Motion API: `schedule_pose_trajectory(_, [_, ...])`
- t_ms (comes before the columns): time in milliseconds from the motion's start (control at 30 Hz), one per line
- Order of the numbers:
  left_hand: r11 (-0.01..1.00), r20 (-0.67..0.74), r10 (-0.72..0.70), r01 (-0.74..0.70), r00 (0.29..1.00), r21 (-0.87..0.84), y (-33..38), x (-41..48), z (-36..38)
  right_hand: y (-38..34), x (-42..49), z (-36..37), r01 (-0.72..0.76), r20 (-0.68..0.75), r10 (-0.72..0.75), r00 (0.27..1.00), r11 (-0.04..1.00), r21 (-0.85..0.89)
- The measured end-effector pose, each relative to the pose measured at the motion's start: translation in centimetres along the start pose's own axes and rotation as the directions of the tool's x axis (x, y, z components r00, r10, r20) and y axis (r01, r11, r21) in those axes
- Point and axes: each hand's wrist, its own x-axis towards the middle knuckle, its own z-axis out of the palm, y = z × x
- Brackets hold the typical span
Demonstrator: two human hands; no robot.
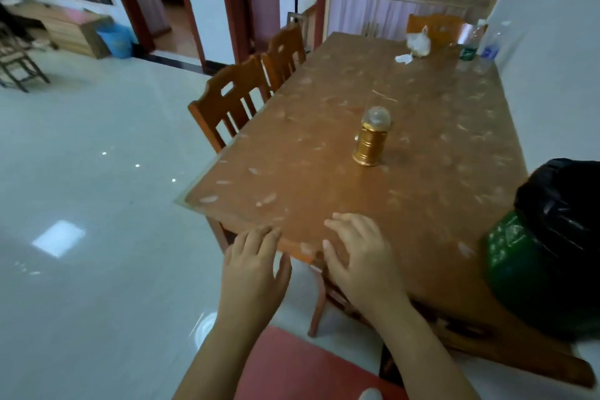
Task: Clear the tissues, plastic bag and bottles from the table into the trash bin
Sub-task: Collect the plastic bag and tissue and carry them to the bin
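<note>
Brown speckled table, glossy pale floor

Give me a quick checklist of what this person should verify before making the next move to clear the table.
1. Hands free: ok. The left hand and right hand are open and empty at the near edge of the table.
2. Trash bin ready: ok. It is by the near right corner, with a black liner.
3. Rubbish located: ok. The tissue, plastic bag, green-labelled bottle and blue-labelled bottle sit at the far end.
4. Rubbish within reach: not ok. It lies the table's whole length away.
5. Bottles capped or empty: cannot tell.
6. Gold lantern: ok. It stands upright mid-table, apart from the rubbish.
</note>
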Motion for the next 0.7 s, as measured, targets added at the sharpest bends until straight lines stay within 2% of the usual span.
schedule_pose_trajectory(300, [0.974,-0.154,-0.140,0.164,0.978,0.154,-14.1,-8.4,-9.5,-15.7,-0.7,10.6,0.245,0.151,-0.268,0.952,0.958,0.150])
schedule_pose_trajectory(533, [0.933,-0.229,-0.292,0.329,0.929,0.145,-20.0,-11.2,-11.9,-21.7,1.2,16.6,0.394,0.175,-0.428,0.887,0.897,0.199])
schedule_pose_trajectory(700, [0.909,-0.267,-0.329,0.381,0.906,0.171,-25.7,-9.0,-13.0,-25.3,5.1,21.2,0.421,0.151,-0.451,0.880,0.886,0.195])
